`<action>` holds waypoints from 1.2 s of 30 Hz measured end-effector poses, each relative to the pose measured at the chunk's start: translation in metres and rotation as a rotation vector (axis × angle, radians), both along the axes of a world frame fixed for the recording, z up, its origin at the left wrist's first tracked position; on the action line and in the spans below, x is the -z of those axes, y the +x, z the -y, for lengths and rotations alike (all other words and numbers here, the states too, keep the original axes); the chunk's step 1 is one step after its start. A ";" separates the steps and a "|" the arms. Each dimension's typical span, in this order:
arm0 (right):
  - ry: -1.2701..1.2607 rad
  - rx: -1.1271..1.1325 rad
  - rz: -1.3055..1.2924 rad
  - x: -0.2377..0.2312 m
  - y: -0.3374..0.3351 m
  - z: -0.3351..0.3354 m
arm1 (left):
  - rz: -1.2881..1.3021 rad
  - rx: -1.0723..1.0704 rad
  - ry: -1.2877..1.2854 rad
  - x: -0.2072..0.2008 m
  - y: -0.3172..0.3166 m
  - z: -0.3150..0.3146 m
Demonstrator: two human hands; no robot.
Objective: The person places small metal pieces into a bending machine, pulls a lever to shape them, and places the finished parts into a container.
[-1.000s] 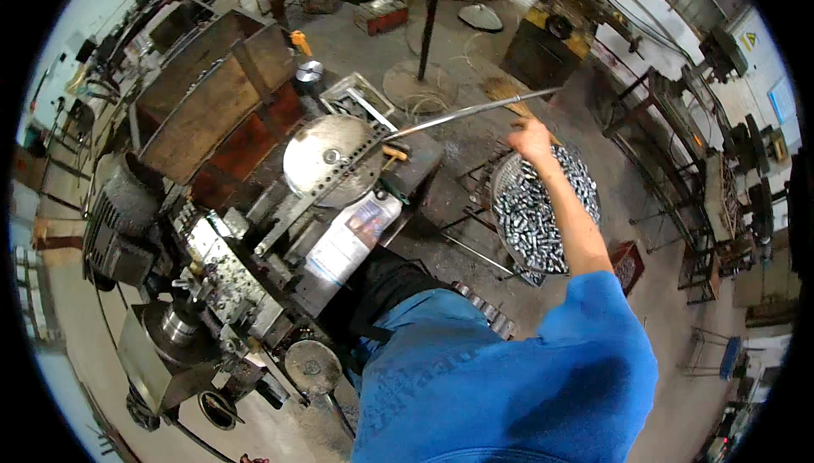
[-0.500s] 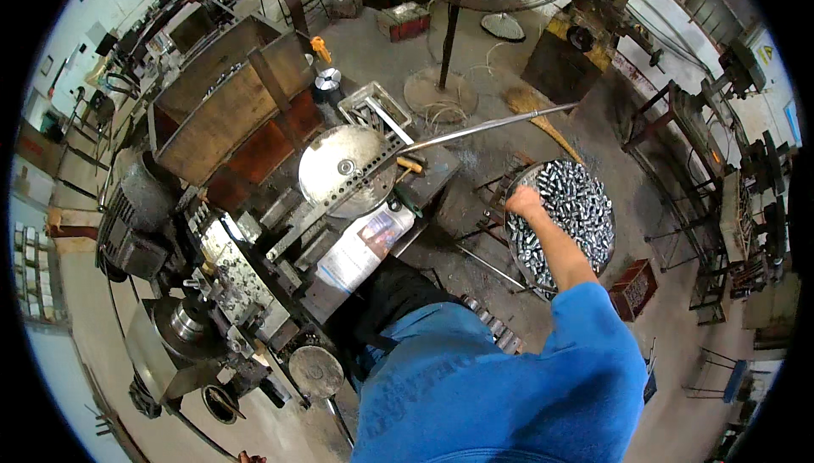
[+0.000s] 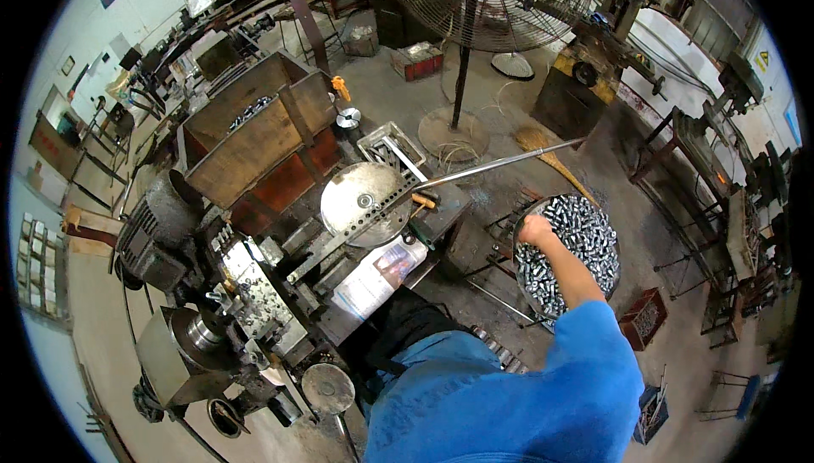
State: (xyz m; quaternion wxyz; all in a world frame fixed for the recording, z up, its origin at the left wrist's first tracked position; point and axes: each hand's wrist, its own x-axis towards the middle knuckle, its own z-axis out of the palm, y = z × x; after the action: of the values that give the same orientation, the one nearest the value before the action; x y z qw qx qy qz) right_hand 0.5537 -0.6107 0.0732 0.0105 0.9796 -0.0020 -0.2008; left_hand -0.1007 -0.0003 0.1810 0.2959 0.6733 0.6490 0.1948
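Note:
My right hand (image 3: 534, 230) is at the left edge of a round basin heaped with short shiny metal cylinders (image 3: 577, 247). Its fingers look closed, and whatever they may hold is hidden. My bare right forearm comes out of a blue sleeve and passes over the heap. The left hand is outside the picture. To the left of the basin is a machine with a large round metal disc (image 3: 365, 200), crossed by a perforated bar (image 3: 356, 230). A printed white bag (image 3: 379, 276) lies beside the disc.
A long metal rod (image 3: 500, 160) sticks out from the disc toward the right. A pedestal fan (image 3: 462, 64) stands beyond. A lathe-like chuck (image 3: 203, 331) is at lower left, near a small round plate (image 3: 328, 388). A red crate (image 3: 643, 319) sits right of the basin.
The view has tilted up, so everything sits lower in the picture. My right hand stays at the basin's left edge. A dark reddish bit at the bottom edge has left the picture.

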 end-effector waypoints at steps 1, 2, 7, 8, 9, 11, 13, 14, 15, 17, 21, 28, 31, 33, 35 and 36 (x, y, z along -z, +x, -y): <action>-0.018 0.063 0.117 0.010 0.007 0.002 | -0.313 0.107 0.142 -0.004 -0.005 0.000; 0.162 0.038 0.183 0.017 0.008 0.008 | -0.683 0.215 0.242 -0.012 -0.013 0.000; 0.881 -0.446 0.174 -0.088 -0.040 -0.093 | 0.188 0.272 0.392 -0.085 0.104 0.023; 1.030 -0.502 0.098 -0.119 -0.061 -0.130 | 0.448 0.248 0.323 -0.095 0.138 0.035; 1.094 -0.621 0.097 -0.135 -0.077 -0.164 | 0.520 0.461 0.141 -0.129 0.187 0.063; 1.323 -0.900 -0.008 -0.165 -0.111 -0.240 | 0.669 0.594 -0.054 -0.126 0.234 0.079; 1.558 -1.205 0.027 -0.187 -0.145 -0.299 | 0.782 0.738 -0.277 -0.113 0.287 0.103; 1.619 -1.281 0.074 -0.198 -0.163 -0.325 | 0.881 0.803 -0.436 -0.106 0.304 0.114; 1.683 -1.353 0.120 -0.206 -0.178 -0.343 | 0.974 0.866 -0.599 -0.103 0.315 0.125; 1.724 -1.337 0.071 -0.231 -0.196 -0.353 | 1.219 0.608 -0.825 -0.107 0.324 0.152; 1.728 -1.446 0.119 -0.229 -0.203 -0.354 | 1.251 0.575 -0.756 -0.092 0.303 0.141; 1.371 -1.599 0.156 -0.221 -0.220 -0.368 | 0.728 0.766 -0.178 -0.115 0.292 0.129; 1.247 -1.711 0.169 -0.226 -0.223 -0.379 | 0.512 0.764 -0.060 -0.117 0.283 0.121; 1.133 -1.762 0.147 -0.232 -0.222 -0.386 | 0.275 0.874 0.035 -0.125 0.274 0.110; 1.103 -1.845 0.184 -0.240 -0.221 -0.403 | 0.339 0.932 -0.007 -0.118 0.256 0.096; 1.122 -1.825 0.133 -0.240 -0.217 -0.415 | 0.332 0.917 -0.071 -0.130 0.246 0.094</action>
State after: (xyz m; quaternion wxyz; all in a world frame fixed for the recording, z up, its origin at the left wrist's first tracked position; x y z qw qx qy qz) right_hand 0.3368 -0.1960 0.3130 -0.2952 0.4847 0.8226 -0.0357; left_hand 0.1449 -0.0946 0.3110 0.4732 0.8393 0.2357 0.1268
